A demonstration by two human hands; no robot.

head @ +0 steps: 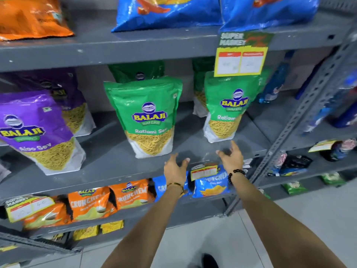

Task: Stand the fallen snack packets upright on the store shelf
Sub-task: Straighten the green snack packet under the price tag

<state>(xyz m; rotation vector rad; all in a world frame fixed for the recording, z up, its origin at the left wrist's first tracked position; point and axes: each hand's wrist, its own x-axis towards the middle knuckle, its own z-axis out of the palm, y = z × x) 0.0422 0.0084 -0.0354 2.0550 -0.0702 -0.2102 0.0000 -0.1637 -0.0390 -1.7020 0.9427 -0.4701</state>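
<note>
1. I am holding both hands out over the front edge of the grey shelf (108, 167). The left hand (176, 170) is spread with fingers loosely curled, and the right hand (230, 156) is spread too, palm turned inward. Neither is gripping anything.
2. I am judging this as a pause between packets: the hands are free and hovering, either coming off one packet or reaching for another.
3. The green Ratlami Sev packet (148, 117) is standing just beyond and slightly left of the left hand. Its long axis is running vertically, top seal up, printed face toward me, leaning back a little.
4. A second green packet (225, 111) is standing just beyond the right hand, also upright, its top tucked behind the hanging price tag (241, 55). Its base is sitting close to my right fingertips (233, 144) without touching them.
5. Far to the left of the left hand, the purple Aloo Sev packet (36, 132) is leaning noticeably, its top tipping leftward and its base kicked toward the shelf edge.
6. Next, I am thinking the purple one needs attention: both hands moving left, taking its sides and squaring its base on the shelf.
7. I cannot tell whether any packet is lying flat further back.
</note>
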